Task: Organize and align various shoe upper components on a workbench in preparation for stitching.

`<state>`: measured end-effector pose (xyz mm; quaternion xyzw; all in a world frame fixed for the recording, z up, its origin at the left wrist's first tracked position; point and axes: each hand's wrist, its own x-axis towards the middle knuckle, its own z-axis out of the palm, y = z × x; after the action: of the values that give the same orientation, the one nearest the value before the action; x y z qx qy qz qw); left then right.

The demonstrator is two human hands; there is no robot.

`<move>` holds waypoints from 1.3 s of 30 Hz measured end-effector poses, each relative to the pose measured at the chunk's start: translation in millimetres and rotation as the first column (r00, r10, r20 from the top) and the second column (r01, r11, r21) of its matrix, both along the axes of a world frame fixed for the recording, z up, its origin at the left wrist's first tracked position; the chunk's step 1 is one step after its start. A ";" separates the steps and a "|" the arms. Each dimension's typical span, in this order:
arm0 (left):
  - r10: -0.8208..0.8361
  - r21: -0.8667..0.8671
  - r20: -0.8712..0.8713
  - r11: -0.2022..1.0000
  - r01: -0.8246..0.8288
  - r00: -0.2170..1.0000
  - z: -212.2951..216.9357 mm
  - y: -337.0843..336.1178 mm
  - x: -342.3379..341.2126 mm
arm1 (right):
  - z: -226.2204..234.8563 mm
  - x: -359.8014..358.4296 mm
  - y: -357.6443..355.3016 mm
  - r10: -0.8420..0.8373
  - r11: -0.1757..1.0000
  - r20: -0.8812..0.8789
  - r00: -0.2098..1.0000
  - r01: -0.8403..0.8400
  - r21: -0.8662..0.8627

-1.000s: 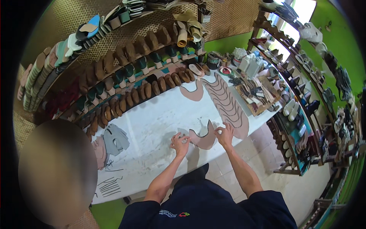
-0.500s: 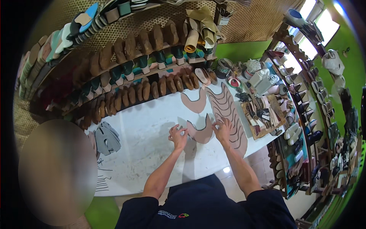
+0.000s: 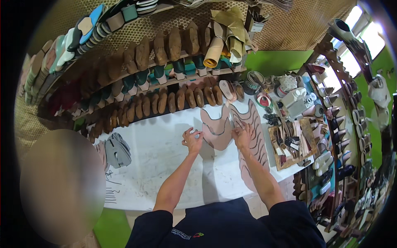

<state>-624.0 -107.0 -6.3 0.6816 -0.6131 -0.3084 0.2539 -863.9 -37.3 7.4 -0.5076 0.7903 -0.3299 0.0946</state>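
Left hand (image 3: 192, 139) and right hand (image 3: 241, 137), in the head view, each pinch one side of a curved pink piece (image 3: 218, 141). It overlaps another curved piece (image 3: 216, 125) at the table (image 3: 165, 165). If one hand pulls harder, it might bend or go crooked. The right hand could bump the row of pieces (image 3: 257, 142) close by. Brown shoe shapes (image 3: 181, 98) stand behind.

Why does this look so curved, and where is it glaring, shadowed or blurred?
Head view: the fisheye lens bows the table's front edge; head view: the window glares at upper right; head view: a shadow falls below the tan pieces at centre; head view: a blurred oval covers the lower left.
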 end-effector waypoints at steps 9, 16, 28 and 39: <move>0.067 0.023 0.027 0.997 -0.067 0.997 -6.3 -34.0 -22.0 | -10.8 -19.0 -40.0 0.025 0.998 0.002 1.000 -0.025 0.056; 0.089 0.022 0.071 0.996 -0.091 0.994 -7.5 -50.0 -25.4 | -22.1 -21.5 -47.5 0.032 0.998 0.019 0.999 -0.034 0.061; 0.091 0.059 0.128 0.993 -0.099 0.988 -16.8 -56.3 -26.2 | -19.3 -18.8 -52.1 0.010 0.992 0.043 0.999 -0.015 0.123; 0.112 -0.012 0.222 0.994 -0.112 0.969 -17.8 -53.4 -32.0 | -12.5 -11.0 -52.0 -0.027 0.999 -0.086 0.996 0.031 0.038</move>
<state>-655.9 -160.4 -24.2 0.7453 -0.5981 -0.2156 0.2008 -874.9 -89.2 -5.2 -0.5077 0.8073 -0.2936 0.0658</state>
